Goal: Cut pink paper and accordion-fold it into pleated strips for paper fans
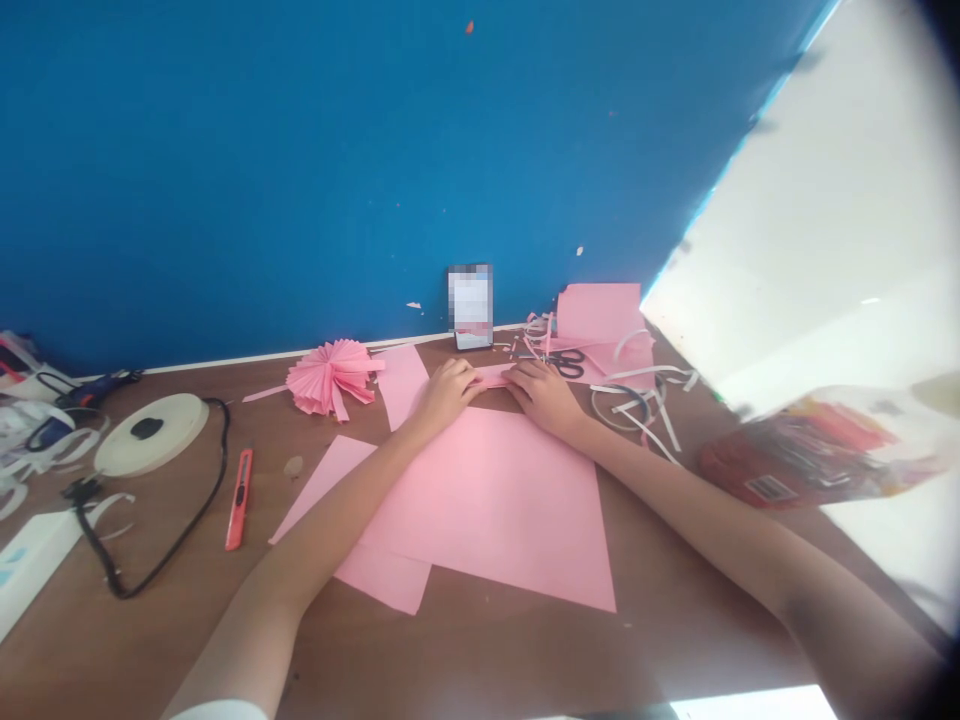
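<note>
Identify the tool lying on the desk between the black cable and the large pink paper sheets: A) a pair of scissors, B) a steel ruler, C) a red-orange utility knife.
C. The red-orange utility knife lies on the wooden desk, just right of the black cable and left of the pink paper sheets.

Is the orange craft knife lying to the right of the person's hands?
No, the orange craft knife lies on the wooden table, to the left of both the left hand and the right hand.
</note>
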`<state>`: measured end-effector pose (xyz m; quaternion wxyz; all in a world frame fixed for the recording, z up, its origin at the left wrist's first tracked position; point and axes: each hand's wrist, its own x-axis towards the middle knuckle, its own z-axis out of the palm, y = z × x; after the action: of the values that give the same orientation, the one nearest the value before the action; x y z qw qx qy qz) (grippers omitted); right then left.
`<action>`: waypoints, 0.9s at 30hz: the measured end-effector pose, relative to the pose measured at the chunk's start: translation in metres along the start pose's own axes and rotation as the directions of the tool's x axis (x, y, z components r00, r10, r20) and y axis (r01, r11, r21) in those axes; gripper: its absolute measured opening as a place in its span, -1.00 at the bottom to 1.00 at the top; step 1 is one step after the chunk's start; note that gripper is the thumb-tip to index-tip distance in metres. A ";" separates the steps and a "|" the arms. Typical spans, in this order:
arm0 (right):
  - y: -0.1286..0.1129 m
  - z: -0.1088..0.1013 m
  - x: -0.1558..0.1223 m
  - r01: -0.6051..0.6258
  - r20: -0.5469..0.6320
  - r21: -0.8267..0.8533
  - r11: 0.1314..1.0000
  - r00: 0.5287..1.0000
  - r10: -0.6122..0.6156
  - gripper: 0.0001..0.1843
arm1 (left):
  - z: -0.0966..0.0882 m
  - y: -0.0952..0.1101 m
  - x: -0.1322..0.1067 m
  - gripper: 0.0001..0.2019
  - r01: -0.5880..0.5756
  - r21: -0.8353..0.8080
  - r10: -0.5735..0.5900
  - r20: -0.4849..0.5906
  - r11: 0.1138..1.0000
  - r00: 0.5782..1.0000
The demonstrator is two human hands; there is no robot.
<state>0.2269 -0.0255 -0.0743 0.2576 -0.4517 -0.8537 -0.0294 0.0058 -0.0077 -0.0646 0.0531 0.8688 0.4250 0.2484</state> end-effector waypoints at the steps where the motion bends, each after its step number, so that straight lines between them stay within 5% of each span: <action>1: 0.000 0.000 0.000 0.003 0.000 -0.001 1.000 1.000 -0.003 -0.73 | 0.001 0.000 0.000 -0.79 0.003 0.001 -0.003 0.002 1.000 1.000; 15: -0.004 -0.004 0.000 0.000 0.007 -0.032 0.999 1.000 0.000 -0.70 | 0.001 0.003 0.000 -0.73 0.066 0.010 -0.066 -0.003 0.998 0.998; 27: -0.004 -0.003 0.000 0.009 0.008 -0.003 1.000 1.000 -0.009 -0.72 | -0.004 0.005 -0.001 -0.84 0.000 0.016 -0.001 0.046 1.000 0.999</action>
<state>0.2249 -0.0287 -0.0712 0.2530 -0.4482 -0.8568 -0.0302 0.0075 -0.0119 -0.0600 0.0559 0.8746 0.4259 0.2249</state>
